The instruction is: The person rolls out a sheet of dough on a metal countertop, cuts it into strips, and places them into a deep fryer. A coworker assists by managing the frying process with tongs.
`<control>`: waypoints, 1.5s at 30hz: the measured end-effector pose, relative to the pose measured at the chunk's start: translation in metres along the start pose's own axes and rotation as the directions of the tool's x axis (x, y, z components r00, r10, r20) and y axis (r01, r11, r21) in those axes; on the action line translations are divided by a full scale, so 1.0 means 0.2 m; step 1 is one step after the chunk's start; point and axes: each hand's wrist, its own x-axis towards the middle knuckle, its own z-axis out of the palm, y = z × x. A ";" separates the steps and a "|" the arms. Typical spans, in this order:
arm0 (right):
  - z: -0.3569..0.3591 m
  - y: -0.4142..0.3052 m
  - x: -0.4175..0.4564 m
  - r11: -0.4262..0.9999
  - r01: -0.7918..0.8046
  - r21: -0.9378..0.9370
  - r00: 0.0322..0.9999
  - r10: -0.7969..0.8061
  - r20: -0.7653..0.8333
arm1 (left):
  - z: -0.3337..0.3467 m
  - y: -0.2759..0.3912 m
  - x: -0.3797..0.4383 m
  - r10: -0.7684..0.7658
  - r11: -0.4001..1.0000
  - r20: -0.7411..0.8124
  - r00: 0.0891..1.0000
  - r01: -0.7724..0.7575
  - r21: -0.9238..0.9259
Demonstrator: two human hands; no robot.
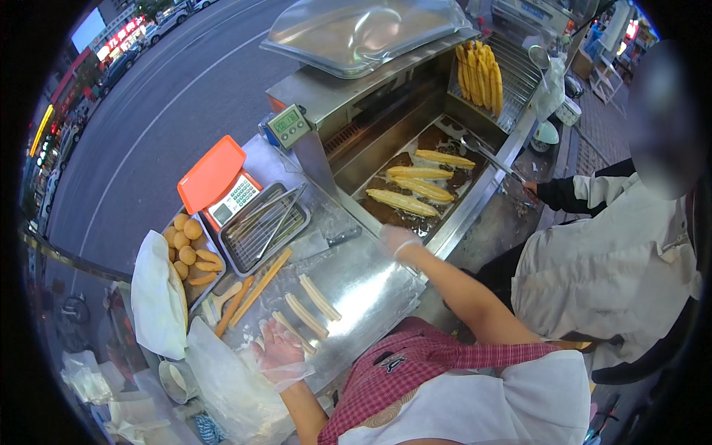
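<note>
My left hand (280, 346), in a clear plastic glove, is palm up at the near left of the metal worktop (367, 272). Partly behind it lies a raw dough strip (305, 343), beside a middle strip (307, 316) and a far strip (320, 298). Whether the hand touches the nearest strip is unclear. Gloved and blurred, my right hand (399, 239) is at the near edge of the oil fryer (378, 214); its fingers are hard to make out. Several dough sticks float in the oil, among them a pale yellow one (401, 202).
A co-worker's hand (531, 192) holds metal tongs (489, 154) over the fryer. Fried sticks (479, 78) stand in a wire rack (517, 72). Left are a cleaver (325, 243), wire-rack tray (264, 228), orange scale (231, 197), rolling pin (233, 306), brush (222, 300) and fried balls (186, 239).
</note>
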 end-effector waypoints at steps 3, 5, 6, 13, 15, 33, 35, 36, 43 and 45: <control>0.28 -0.07 -0.17 0.931 0.320 -0.175 0.937 -0.282 0.208 | 0.00 -0.05 0.04 -0.018 1.000 -0.025 1.000 0.018 0.009; 0.38 -0.21 -0.32 0.946 0.314 -0.080 0.913 -0.278 0.299 | 0.00 -0.05 0.04 0.008 1.000 -0.063 0.998 -0.007 0.011; 0.39 -0.26 -0.41 0.934 0.356 -0.028 0.897 -0.333 0.291 | 0.00 -0.05 0.03 0.009 1.000 -0.051 0.999 -0.008 0.014; 0.35 -0.35 -0.57 0.983 0.183 -0.001 0.948 -0.176 0.265 | 0.03 -0.04 0.02 -0.018 1.000 -0.003 1.000 0.018 0.003; 0.36 -0.21 -0.36 0.999 0.009 -0.051 0.988 -0.001 0.155 | 0.03 -0.05 0.02 -0.018 1.000 -0.009 1.000 0.018 0.000; -0.01 0.37 0.29 0.947 -0.318 -0.043 0.947 0.320 0.037 | -0.01 -0.02 0.00 -0.026 1.000 0.033 0.999 0.026 0.008; -0.01 0.39 0.30 0.947 -0.317 -0.055 0.947 0.319 0.030 | 0.00 -0.03 0.00 -0.033 0.999 0.032 0.999 0.033 -0.004; -0.01 0.40 0.31 0.947 -0.314 -0.061 0.948 0.316 0.029 | -0.01 -0.03 0.00 -0.032 0.999 0.027 0.999 0.032 -0.004; 0.16 0.23 0.19 0.990 -0.128 -0.065 0.992 0.128 -0.006 | -0.02 -0.05 0.01 -0.044 0.999 0.055 0.998 0.043 0.007; 0.17 0.04 -0.04 0.992 0.044 -0.121 0.999 -0.045 -0.004 | -0.03 -0.02 -0.01 -0.023 1.000 0.063 0.998 0.022 0.017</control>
